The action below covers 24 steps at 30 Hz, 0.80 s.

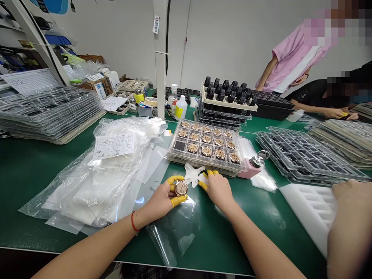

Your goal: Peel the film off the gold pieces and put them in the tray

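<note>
My left hand (167, 195), with yellow finger cots, grips a round gold watch case (181, 188) by its edge, the marked back turned up. My right hand (216, 186), also in yellow cots, has its thumb and fingers closed on a small white wipe (203, 178). Between the hands, a crumpled white tissue (192, 174) lies on the green table. Just beyond stands a stack of clear trays (209, 162), the top one holding several gold watch cases in its pockets; one pocket at its left front shows no case.
Plastic bags with a paper slip (114, 146) lie left. A pink dispenser bottle (250, 168) stands right of the trays, near more stacked trays (308, 155) and white foam (314, 209). Another person's arm (348, 228) reaches in at right. A white post (160, 58) rises behind.
</note>
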Each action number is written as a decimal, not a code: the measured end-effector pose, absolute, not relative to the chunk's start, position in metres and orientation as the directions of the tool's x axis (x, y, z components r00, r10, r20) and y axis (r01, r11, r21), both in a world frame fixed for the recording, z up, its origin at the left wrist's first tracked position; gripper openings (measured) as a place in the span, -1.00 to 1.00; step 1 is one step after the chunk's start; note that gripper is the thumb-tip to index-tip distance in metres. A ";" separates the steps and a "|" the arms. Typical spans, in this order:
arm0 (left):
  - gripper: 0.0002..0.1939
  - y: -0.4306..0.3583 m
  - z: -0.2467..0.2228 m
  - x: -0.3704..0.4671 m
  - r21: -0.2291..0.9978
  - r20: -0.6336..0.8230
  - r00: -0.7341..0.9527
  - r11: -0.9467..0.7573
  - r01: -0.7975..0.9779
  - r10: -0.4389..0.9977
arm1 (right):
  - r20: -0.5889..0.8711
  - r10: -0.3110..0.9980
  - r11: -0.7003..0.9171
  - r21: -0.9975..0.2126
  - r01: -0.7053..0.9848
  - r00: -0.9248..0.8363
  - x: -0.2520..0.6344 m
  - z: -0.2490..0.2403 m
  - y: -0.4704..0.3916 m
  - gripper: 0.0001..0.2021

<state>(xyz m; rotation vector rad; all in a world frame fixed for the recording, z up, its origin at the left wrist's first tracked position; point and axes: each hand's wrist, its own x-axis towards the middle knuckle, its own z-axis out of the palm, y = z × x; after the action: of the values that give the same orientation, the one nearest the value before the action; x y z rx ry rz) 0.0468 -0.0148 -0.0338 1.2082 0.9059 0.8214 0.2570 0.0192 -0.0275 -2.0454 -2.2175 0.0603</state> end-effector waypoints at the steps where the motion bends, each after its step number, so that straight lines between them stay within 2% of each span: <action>1: -0.44 -0.014 -0.034 0.047 0.985 -0.133 0.416 0.168 -0.048 0.900 | 0.016 0.998 0.057 -0.055 0.997 -0.056 0.262 -0.031 0.023 -0.83; 3: -0.45 -0.014 -0.034 0.047 0.988 -0.118 0.403 0.148 -0.045 0.908 | -0.036 0.998 0.054 -0.056 0.997 -0.056 0.268 -0.036 0.029 -0.84; 5: -0.45 -0.014 -0.035 0.046 0.991 -0.103 0.394 0.128 -0.039 0.914 | -0.017 0.997 0.067 -0.129 0.989 -0.069 0.270 -0.038 0.029 -0.91; 8: -0.46 -0.014 -0.036 0.045 0.994 -0.090 0.379 0.109 -0.031 0.921 | 0.139 0.989 0.094 -0.349 0.932 -0.047 0.263 -0.032 0.018 -0.83; 10: -0.48 -0.015 -0.036 0.045 0.995 -0.075 0.378 0.096 -0.037 0.923 | 0.269 0.958 0.227 -0.509 0.830 -0.096 0.252 -0.025 0.005 -0.80; 11: -0.48 -0.015 -0.036 0.046 0.995 -0.065 0.384 0.090 -0.048 0.921 | 0.326 0.932 0.325 -0.552 0.768 -0.161 0.246 -0.023 -0.003 -0.81; 13: -0.50 -0.015 -0.036 0.047 0.995 -0.040 0.405 0.074 -0.071 0.914 | 0.405 0.860 0.501 -0.553 0.666 -0.311 0.233 -0.022 -0.016 -0.82; 15: -0.53 -0.016 -0.036 0.047 0.997 -0.021 0.420 0.048 -0.054 0.907 | 0.426 0.817 0.571 -0.504 0.648 -0.388 0.223 -0.025 -0.024 -0.81; 19: -0.57 -0.015 -0.037 0.049 1.000 0.005 0.451 -0.016 0.021 0.892 | 0.384 0.853 0.508 -0.461 0.728 -0.353 0.217 -0.036 -0.021 -0.79; 24: -0.61 -0.014 -0.041 0.052 1.000 -0.013 0.506 0.024 -0.015 0.862 | 0.270 0.916 0.400 -0.565 0.721 -0.297 0.227 -0.033 -0.007 -0.81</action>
<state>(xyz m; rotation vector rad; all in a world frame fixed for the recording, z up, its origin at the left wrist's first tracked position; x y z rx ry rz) 0.0522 -0.0144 -0.0407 1.3853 0.8059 0.8075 0.2270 -0.0069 -0.0332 -1.3916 -2.1055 0.4575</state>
